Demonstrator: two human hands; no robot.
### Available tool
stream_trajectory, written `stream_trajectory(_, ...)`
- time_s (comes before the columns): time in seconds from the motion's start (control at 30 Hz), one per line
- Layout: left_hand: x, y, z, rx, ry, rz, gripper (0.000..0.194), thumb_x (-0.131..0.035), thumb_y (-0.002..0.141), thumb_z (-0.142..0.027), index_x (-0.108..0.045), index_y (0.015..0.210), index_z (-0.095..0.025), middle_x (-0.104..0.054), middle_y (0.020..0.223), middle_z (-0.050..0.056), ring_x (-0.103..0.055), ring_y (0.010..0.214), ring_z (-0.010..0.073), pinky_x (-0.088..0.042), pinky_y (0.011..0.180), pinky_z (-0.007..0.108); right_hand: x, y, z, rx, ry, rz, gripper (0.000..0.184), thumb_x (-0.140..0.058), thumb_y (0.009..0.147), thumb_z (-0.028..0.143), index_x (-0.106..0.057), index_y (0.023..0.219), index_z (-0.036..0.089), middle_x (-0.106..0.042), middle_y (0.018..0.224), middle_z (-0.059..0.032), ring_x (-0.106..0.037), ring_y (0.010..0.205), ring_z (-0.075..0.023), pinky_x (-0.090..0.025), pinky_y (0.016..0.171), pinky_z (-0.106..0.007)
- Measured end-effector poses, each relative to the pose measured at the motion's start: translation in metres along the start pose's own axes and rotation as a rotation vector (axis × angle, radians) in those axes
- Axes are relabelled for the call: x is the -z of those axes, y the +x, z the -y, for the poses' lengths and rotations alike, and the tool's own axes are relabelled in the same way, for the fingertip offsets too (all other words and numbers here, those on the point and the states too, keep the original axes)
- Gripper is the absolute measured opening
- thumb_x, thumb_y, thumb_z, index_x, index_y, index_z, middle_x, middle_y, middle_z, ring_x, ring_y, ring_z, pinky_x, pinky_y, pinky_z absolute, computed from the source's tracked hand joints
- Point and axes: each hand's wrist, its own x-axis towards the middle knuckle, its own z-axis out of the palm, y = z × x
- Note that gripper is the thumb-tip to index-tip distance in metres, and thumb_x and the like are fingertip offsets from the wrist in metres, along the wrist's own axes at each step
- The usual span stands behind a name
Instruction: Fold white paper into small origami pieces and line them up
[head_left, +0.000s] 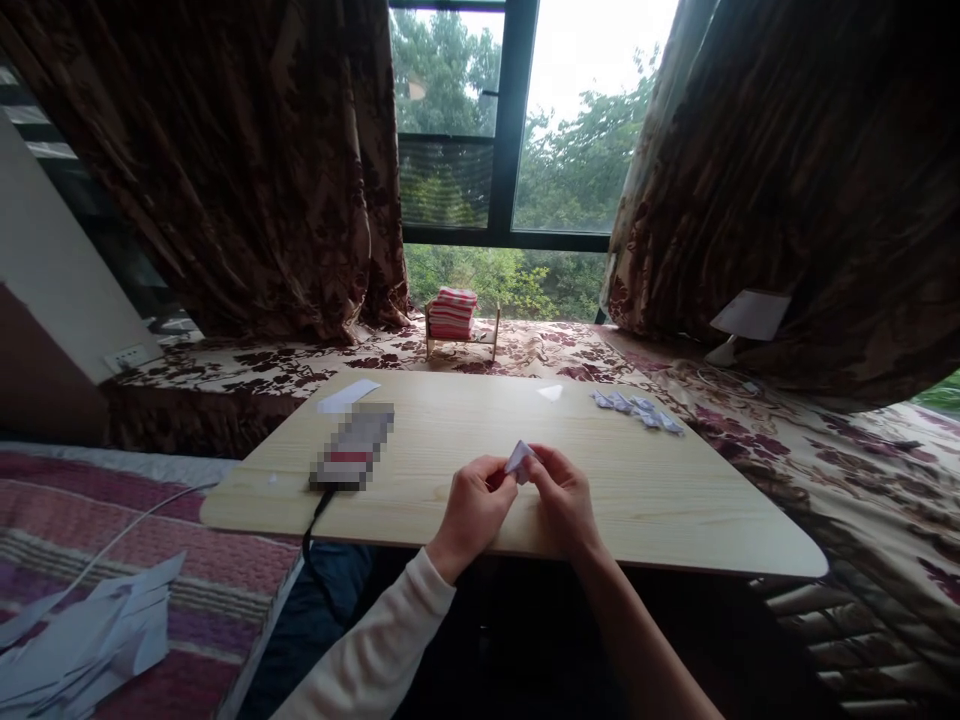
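Observation:
Above the front part of a pale wooden table [420, 400], a small piece of folded white paper [519, 457] is pinched between both hands. My left hand [476, 510] grips its left side, the sleeve pulled down to the wrist. From the right, my right hand [562, 495] has thumb and fingers closed on the same paper. Several small folded paper pieces [637, 410] lie in a cluster at the table's far right. A white paper triangle [550, 393] rests near the back edge, and a flat paper strip [349, 396] lies at the back left.
A blurred-out device [352, 450] with a black cable [319, 515] is on the table's left. Cut paper strips [112, 640] are heaped on the striped bed cover [217, 590]. Behind the table stand a small rack with folded cloths [453, 314] and a lamp [750, 315].

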Motion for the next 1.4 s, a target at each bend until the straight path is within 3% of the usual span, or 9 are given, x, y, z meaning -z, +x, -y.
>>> stream_trajectory(0.2,0.002,0.002,0.011,-0.059,0.002,-0.056,0.013,-0.057,0.075,-0.018,-0.07,0.073,-0.014,-0.06,0.071,0.003,-0.054,0.067,0.014,-0.042,0.061,0.024,0.0,0.001,0.0,0.007,-0.036,0.028,0.023,-0.063,0.076,0.037,-0.069,0.087,0.017,-0.071,0.081,-0.0048,-0.063,0.075,-0.0188,-0.05,0.068,-0.031)
stream_trajectory(0.33,0.004,0.003,0.015,-0.026,-0.064,-0.094,0.012,-0.059,0.076,-0.022,-0.068,0.076,-0.014,-0.062,0.081,0.005,-0.056,0.064,0.0123,-0.043,0.055,0.022,0.0,0.002,0.001,0.013,-0.043,0.043,0.023,-0.063,0.077,0.038,-0.07,0.086,0.017,-0.071,0.08,-0.0048,-0.063,0.076,-0.0196,-0.05,0.068,-0.031)
stream_trajectory(0.43,0.004,0.002,0.016,0.042,-0.139,-0.07,0.018,-0.059,0.078,-0.026,-0.068,0.084,-0.011,-0.064,0.066,0.004,-0.057,0.052,0.012,-0.046,0.049,0.022,0.0,0.001,0.002,0.021,-0.041,0.051,0.023,-0.064,0.076,0.038,-0.07,0.083,0.018,-0.071,0.081,-0.0049,-0.063,0.079,-0.0204,-0.05,0.07,-0.032)
stream_trajectory(0.53,0.005,0.001,0.015,0.08,-0.2,-0.06,0.02,-0.06,0.078,-0.027,-0.068,0.086,-0.01,-0.064,0.058,0.002,-0.062,0.054,0.014,-0.051,0.055,0.023,0.0,0.0,0.004,0.027,-0.034,0.056,0.023,-0.065,0.075,0.039,-0.071,0.083,0.019,-0.07,0.083,-0.005,-0.063,0.081,-0.021,-0.05,0.072,-0.033)
stream_trajectory(0.8,0.004,0.0,0.013,0.063,-0.288,-0.053,0.021,-0.064,0.075,-0.022,-0.069,0.092,-0.011,-0.07,0.071,0.005,-0.067,0.066,0.0157,-0.054,0.065,0.024,0.0,0.0,0.002,0.038,-0.013,0.057,0.021,-0.066,0.075,0.039,-0.073,0.083,0.02,-0.068,0.086,-0.0047,-0.063,0.083,-0.0203,-0.051,0.072,-0.032)
stream_trajectory(1.0,0.005,-0.002,0.011,0.04,-0.267,-0.074,0.022,-0.065,0.078,-0.028,-0.071,0.094,-0.014,-0.07,0.08,0.005,-0.066,0.069,0.015,-0.053,0.066,0.024,0.001,0.0,-0.001,0.051,-0.007,0.068,0.02,-0.068,0.075,0.038,-0.073,0.081,0.021,-0.066,0.089,-0.0043,-0.062,0.084,-0.0194,-0.051,0.071,-0.03)
stream_trajectory(1.4,0.007,-0.002,0.008,0.106,-0.257,-0.074,0.023,-0.062,0.079,-0.031,-0.07,0.087,-0.011,-0.067,0.063,0.003,-0.062,0.057,0.014,-0.05,0.057,0.023,0.002,-0.004,0.011,0.078,-0.047,0.138,0.022,-0.062,0.081,0.038,-0.074,0.08,0.02,-0.064,0.082,-0.0038,-0.06,0.079,-0.0182,-0.05,0.069,-0.029)
